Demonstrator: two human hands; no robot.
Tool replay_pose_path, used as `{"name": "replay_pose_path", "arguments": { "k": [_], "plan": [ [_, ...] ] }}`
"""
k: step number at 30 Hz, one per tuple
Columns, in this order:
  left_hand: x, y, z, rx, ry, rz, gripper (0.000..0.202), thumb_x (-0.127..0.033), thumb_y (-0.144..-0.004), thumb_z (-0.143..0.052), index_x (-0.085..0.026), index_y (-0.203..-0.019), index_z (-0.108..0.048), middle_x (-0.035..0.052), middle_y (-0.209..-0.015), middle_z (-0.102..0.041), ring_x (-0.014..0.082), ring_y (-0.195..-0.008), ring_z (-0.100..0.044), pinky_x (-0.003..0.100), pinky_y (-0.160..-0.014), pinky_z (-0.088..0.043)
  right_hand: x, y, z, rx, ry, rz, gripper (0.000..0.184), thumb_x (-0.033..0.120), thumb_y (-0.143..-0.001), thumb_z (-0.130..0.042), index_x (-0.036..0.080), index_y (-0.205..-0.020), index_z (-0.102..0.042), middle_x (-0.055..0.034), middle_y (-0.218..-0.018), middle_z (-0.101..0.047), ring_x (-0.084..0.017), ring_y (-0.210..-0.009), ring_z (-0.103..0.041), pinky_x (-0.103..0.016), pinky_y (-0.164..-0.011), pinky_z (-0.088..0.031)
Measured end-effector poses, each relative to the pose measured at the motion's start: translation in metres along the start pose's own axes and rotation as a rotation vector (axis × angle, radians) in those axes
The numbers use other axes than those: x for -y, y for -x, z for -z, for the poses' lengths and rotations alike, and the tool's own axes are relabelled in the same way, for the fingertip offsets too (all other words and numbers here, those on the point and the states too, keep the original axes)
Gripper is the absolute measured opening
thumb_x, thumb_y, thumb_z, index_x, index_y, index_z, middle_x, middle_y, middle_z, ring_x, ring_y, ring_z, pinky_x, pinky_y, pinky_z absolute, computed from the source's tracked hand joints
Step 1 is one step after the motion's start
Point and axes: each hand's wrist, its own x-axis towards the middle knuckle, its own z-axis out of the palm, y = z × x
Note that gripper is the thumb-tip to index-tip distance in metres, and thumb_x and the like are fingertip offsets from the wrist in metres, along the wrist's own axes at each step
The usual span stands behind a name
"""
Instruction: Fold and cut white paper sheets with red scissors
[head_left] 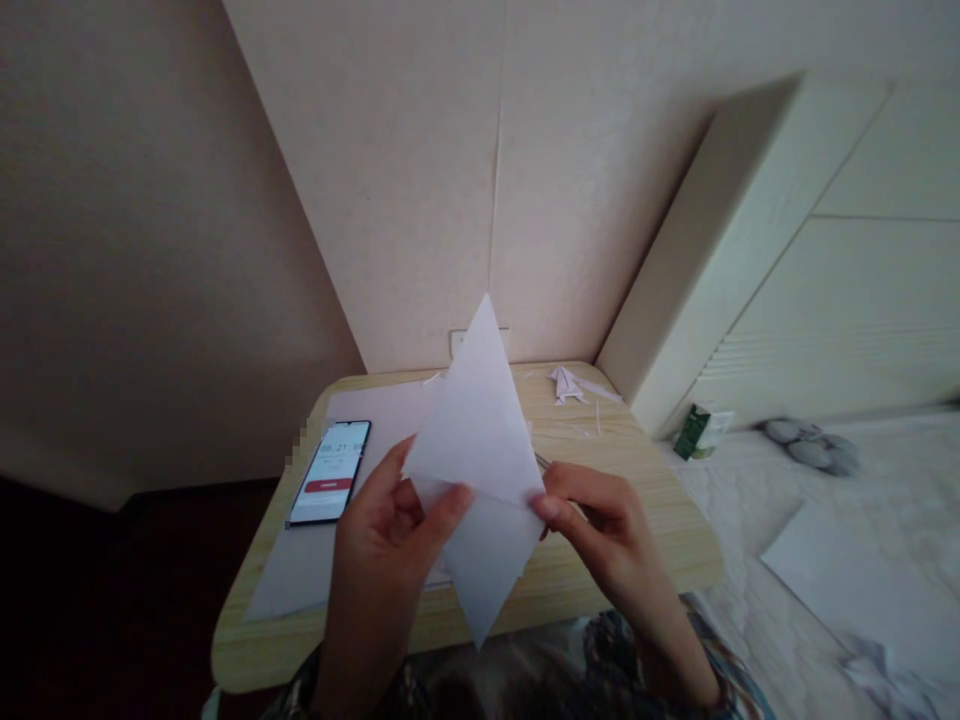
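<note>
A white sheet of paper folded into a long diamond (480, 410) is held up above the small table, its long point towards the wall. A crease or flap edge runs across its lower part. My left hand (397, 540) grips the left side, with the thumb pressed on the front face and the fingers partly hidden behind. My right hand (592, 510) pinches the right corner between thumb and fingers. Behind the diamond, part of the table top is hidden.
On the wooden table (660, 520) lie a phone (330, 472) with a lit timer, white paper (289, 570) and a folded paper figure (566, 385). A bed to the right bears a small green-and-white box (702, 431), a grey object (810, 446) and a paper sheet (847, 575).
</note>
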Motion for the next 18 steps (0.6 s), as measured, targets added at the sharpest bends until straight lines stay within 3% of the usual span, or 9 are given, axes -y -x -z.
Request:
{"name": "replay_pose_path", "arguments": {
  "k": [2, 4, 9, 12, 18],
  "plan": [
    [-0.0023, 0.0000, -0.0043, -0.042, -0.061, 0.021, 0.027, -0.033, -0.068, -0.080, -0.017, -0.089, -0.073, 0.0045, -0.074, -0.078, 0.0213, -0.066, -0.073, 0.027, -0.060, -0.059, -0.0020, -0.0004, 0.0020, 0.019, -0.042, 0.017, 0.047, 0.051, -0.091, -0.055, 0.019, -0.058, -0.059, 0.0001, -0.057, -0.056, -0.014, -0.057, -0.051, -0.026, -0.055, -0.038],
    [-0.0050, 0.0002, -0.0073, -0.046, -0.070, 0.043, 0.019, -0.028, -0.068, -0.078, -0.017, -0.082, -0.073, 0.0039, -0.072, -0.078, 0.0210, -0.066, -0.073, 0.026, -0.058, -0.058, -0.0028, -0.0015, 0.0031, 0.029, -0.074, -0.013, 0.048, 0.057, -0.090, -0.054, 0.018, -0.062, -0.061, -0.0004, -0.059, -0.056, -0.015, -0.059, -0.051, -0.026, -0.057, -0.039],
    [-0.0071, 0.0002, -0.0068, -0.031, -0.076, 0.084, 0.017, -0.027, -0.069, -0.077, -0.017, -0.083, -0.075, 0.0026, -0.072, -0.078, 0.0188, -0.062, -0.071, 0.024, -0.055, -0.056, -0.0016, -0.0047, 0.0008, 0.107, -0.202, -0.242, 0.041, 0.052, -0.080, -0.069, 0.019, -0.059, -0.057, 0.0019, -0.058, -0.052, -0.013, -0.058, -0.049, -0.025, -0.055, -0.039],
    [-0.0047, -0.0007, -0.0058, -0.027, -0.047, 0.098, 0.018, -0.029, -0.070, -0.077, -0.017, -0.083, -0.075, 0.0026, -0.071, -0.078, 0.0175, -0.058, -0.070, 0.023, -0.052, -0.055, -0.0018, -0.0042, -0.0002, 0.131, -0.224, -0.302, 0.038, 0.048, -0.078, -0.071, 0.019, -0.059, -0.057, 0.0019, -0.058, -0.053, -0.013, -0.057, -0.049, -0.025, -0.056, -0.039],
    [-0.0041, -0.0006, -0.0095, 0.057, -0.066, 0.143, 0.025, -0.028, -0.067, -0.079, -0.018, -0.089, -0.072, 0.0015, -0.074, -0.078, 0.0187, -0.063, -0.071, 0.023, -0.054, -0.055, 0.0010, 0.0001, -0.0017, 0.032, -0.007, -0.200, 0.032, 0.034, -0.084, -0.064, 0.020, -0.058, -0.051, 0.0026, -0.059, -0.051, -0.013, -0.059, -0.047, -0.025, -0.056, -0.036]
  ]
}}
